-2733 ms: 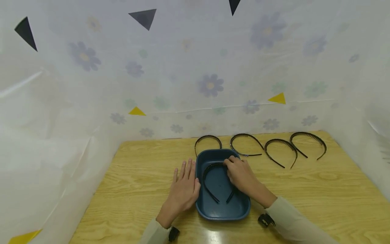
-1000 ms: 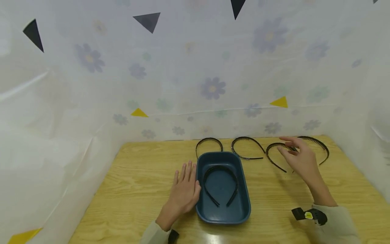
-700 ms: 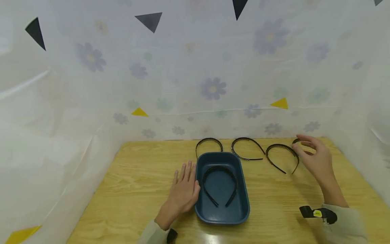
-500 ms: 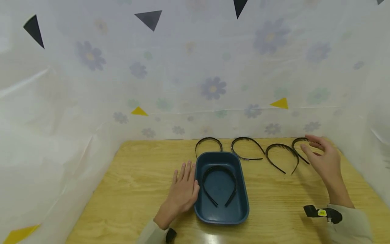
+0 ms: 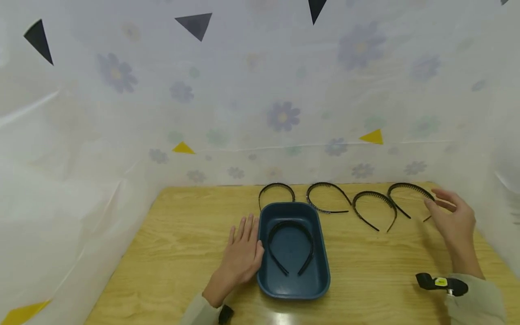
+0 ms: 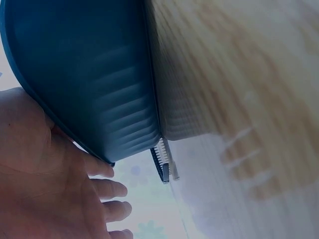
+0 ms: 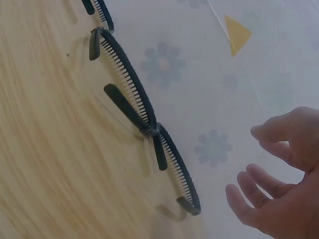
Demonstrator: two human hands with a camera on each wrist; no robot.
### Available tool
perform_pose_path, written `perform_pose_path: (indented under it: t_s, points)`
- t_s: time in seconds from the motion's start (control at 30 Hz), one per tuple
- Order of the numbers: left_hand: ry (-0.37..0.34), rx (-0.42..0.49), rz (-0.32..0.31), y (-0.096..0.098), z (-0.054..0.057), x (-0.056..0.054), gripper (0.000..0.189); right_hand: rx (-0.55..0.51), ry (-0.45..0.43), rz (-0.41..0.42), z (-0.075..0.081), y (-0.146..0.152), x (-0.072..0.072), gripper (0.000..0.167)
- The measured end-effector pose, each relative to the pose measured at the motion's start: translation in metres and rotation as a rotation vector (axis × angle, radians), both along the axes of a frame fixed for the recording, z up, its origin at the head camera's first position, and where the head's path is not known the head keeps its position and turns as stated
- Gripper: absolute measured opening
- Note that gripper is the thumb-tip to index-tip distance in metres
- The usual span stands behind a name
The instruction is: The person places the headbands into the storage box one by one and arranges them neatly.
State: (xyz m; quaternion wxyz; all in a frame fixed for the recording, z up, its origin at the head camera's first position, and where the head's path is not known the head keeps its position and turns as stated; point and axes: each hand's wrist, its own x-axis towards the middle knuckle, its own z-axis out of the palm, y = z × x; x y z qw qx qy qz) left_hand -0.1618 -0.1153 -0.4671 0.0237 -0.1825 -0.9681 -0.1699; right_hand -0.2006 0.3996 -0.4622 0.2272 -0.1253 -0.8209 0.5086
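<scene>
While hands (image 5: 239, 259) flank the tray (image 5: 292, 290), a headband (image 5: 407, 185) lies beside the right one (image 5: 454, 220).

Left hand (image 5: 240, 256): fingers straight, directed toward the bench's (image 5: 178, 253) far edge; position nearer the left edge than the right. Right hand (image 5: 456, 220): raised near the far right corner, fingers loosely bent, thumb standing apart.

My feed's showing me a wood-grain table (image 5: 170, 243), whitish walls (image 5: 231, 58) with faded flowers (image 5: 283, 116), black and yellow triangles (image 5: 373, 136), bit of glare (image 5: 281, 318).
</scene>
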Motion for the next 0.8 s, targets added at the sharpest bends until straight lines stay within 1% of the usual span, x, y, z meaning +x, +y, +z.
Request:
perform_pose_path:
  t_s: [0.1,0.2,0.3,0.37,0.47,0.57,0.7,0.8]
  points:
    - [-0.008,0.002,-0.006,0.0,0.0,0.001,0.059,-0.038,-0.039,-0.013,-0.009,0.011,0.002,0.038]
    - [-0.01,0.006,-0.005,0.001,-0.001,0.001,0.059,-0.062,-0.089,-0.025,-0.017,0.02,0.0,0.033]
    - [-0.008,0.012,-0.004,0.0,-0.002,0.001,0.059,-0.07,-0.13,-0.025,-0.026,0.026,-0.002,0.034]
    - [-0.003,0.015,-0.001,-0.001,-0.003,0.001,0.059,-0.041,-0.155,-0.01,-0.03,0.027,-0.004,0.039]
    - [-0.003,0.011,0.007,-0.004,-0.003,0.002,0.059,0.0,-0.187,0.035,-0.036,0.027,-0.004,0.047]
    - [-0.008,0.002,0.013,-0.005,-0.001,0.003,0.06,0.042,-0.225,0.061,-0.038,0.028,-0.004,0.053]
    - [-0.009,0.003,0.004,-0.003,0.0,0.002,0.06,0.087,-0.276,0.042,-0.038,0.033,-0.006,0.062]
    - [-0.013,0.012,0.001,-0.003,0.0,0.003,0.06,0.096,-0.323,0.036,-0.041,0.035,-0.011,0.066]
